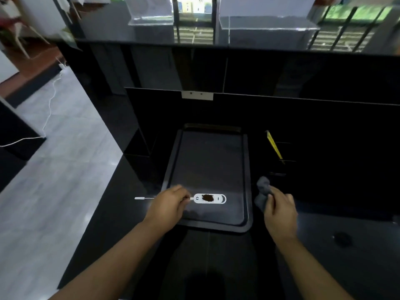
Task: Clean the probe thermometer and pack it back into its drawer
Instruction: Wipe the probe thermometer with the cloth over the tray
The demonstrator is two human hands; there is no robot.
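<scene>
The white probe thermometer point(209, 198) lies across the near end of a dark tray point(211, 156), a brown smear on its display. Its thin metal probe points left, past the tray's rim, ending in a white tip. My left hand point(167, 205) pinches the probe close to the thermometer's body. To the right of the tray, my right hand point(279, 211) is closed around a crumpled grey cloth point(263, 191), held just off the tray's right rim. No drawer can be made out in this view.
The tray rests on a glossy black counter point(324, 245) with a raised black back panel. A yellow strip point(273, 145) lies to the tray's right. Clear acrylic stands point(266, 22) sit on the upper ledge. Grey floor with a white cable point(49, 109) is on the left.
</scene>
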